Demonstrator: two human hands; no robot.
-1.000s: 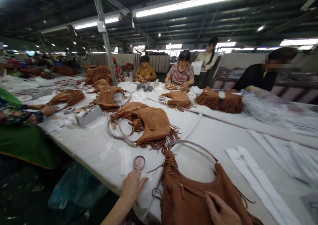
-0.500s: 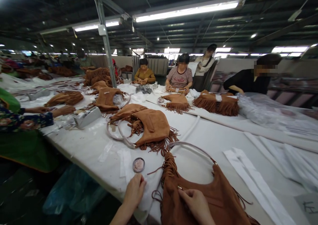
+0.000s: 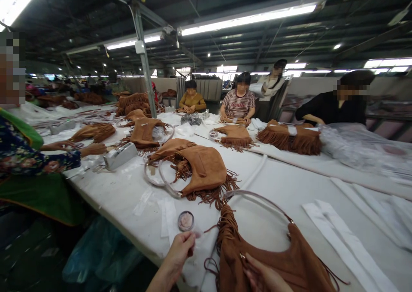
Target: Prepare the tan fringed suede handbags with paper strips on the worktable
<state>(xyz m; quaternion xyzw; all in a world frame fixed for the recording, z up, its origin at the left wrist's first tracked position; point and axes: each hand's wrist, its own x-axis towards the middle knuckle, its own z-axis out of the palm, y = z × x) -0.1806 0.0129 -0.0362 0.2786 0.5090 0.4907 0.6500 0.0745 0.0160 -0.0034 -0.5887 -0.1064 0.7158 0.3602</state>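
A brown suede fringed bag with a wrapped ring handle lies on the white table right in front of me. My right hand rests on the bag's front, fingers closed by the metal zip pull. My left hand hovers at the table's near edge. Its fingertips are pinched together on something small that I cannot make out. Just beyond it sits a small round tin with pale contents.
Another fringed bag lies beyond the tin, more farther back. White paper strips lie at right, a tape dispenser at left. A person in a floral sleeve works at left, others across the table. Blue plastic hangs below the edge.
My right hand slid left across the bag to the zip pull. My left hand rose off the table edge and closed into a pinch near the tin.
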